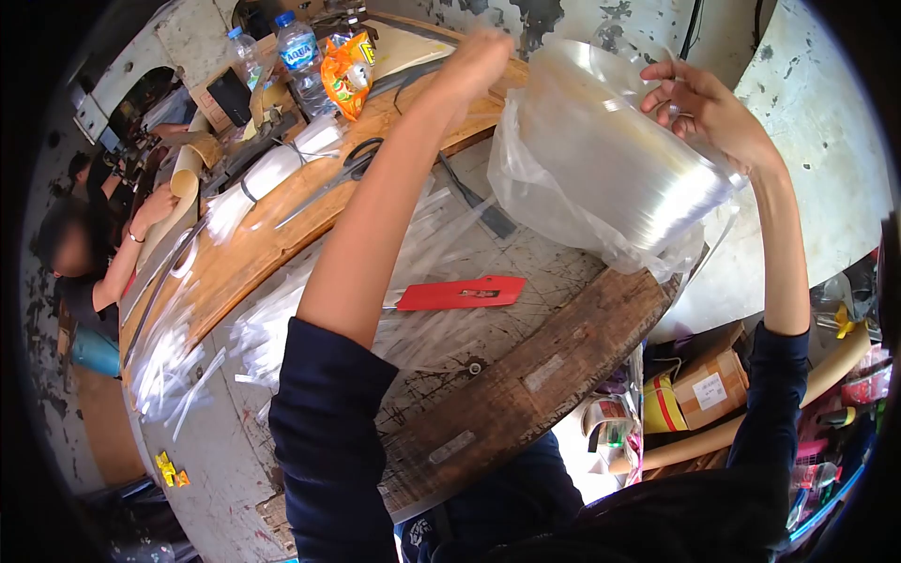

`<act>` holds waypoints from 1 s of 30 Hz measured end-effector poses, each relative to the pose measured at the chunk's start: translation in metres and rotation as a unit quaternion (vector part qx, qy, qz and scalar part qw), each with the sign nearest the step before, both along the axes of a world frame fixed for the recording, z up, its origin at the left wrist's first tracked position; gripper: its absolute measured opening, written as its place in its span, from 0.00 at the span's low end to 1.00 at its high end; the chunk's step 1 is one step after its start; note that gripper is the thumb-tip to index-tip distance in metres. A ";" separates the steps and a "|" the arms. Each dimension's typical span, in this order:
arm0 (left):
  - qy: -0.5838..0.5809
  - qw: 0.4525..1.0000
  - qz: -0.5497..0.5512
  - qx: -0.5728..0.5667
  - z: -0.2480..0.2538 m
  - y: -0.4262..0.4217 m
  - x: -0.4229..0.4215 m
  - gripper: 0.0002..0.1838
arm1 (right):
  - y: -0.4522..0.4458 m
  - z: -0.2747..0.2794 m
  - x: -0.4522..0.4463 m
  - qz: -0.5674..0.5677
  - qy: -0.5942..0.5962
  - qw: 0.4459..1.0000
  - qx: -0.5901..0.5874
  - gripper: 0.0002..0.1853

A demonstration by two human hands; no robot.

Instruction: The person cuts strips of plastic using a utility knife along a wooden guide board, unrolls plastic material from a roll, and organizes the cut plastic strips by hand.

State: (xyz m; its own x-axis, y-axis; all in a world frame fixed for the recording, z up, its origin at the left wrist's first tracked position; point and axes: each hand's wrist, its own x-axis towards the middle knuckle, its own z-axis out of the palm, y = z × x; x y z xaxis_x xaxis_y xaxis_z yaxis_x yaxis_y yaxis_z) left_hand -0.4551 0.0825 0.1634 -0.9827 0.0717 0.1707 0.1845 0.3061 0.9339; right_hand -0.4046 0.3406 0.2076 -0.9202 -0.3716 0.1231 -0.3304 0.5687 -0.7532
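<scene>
One grey, scratched worktop [540, 263] is bounded on the near side by a worn wooden plank [526, 366]; bare surface is left between the coil and the red cutter. Loose clear strips [272, 319] are spread over the left portion. The coil of clear strip [619, 141] is seated at the plank's far right end, with its lower left side wrapped in thin plastic film [526, 178]. It is positioned between the hands, closer to the right hand [694, 108], whose parted, bent fingers are held at its upper right edge; contact cannot be confirmed. The left hand [479, 64] is raised beyond its upper left edge, fingers curled and blurred; whether anything is gripped cannot be told. The coil's long axis is directed from upper left to lower right. The red cutter [460, 294] is laid flat, blade end leftward.
</scene>
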 end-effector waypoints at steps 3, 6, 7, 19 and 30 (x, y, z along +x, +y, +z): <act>-0.011 0.994 -0.083 -0.076 -0.011 0.000 0.020 0.19 | -0.008 -0.013 0.006 -0.020 0.167 0.965 0.202 0.20; 0.065 0.987 -0.100 -0.108 -0.008 -0.002 0.033 0.22 | -0.021 -0.003 0.011 -0.014 0.074 0.980 0.182 0.22; 0.096 0.983 -0.097 -0.121 -0.007 -0.002 0.035 0.24 | -0.021 -0.004 0.012 -0.014 0.074 0.980 0.183 0.22; 0.422 0.871 -0.092 -0.234 0.019 0.026 0.052 0.14 | -0.022 -0.017 0.017 -0.084 0.362 0.921 0.120 0.26; 0.245 0.840 -0.200 -0.441 0.040 0.070 -0.009 0.19 | -0.016 0.009 0.003 0.006 0.121 0.929 0.351 0.11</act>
State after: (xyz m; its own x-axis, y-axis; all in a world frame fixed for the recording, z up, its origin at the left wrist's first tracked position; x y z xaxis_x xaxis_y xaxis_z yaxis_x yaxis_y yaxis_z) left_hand -0.4637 0.1526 0.2031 -0.6773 0.6902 0.2546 0.7334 0.6608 0.1595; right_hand -0.4018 0.3246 0.2167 -0.8926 -0.4483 0.0483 -0.4509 0.8868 -0.1013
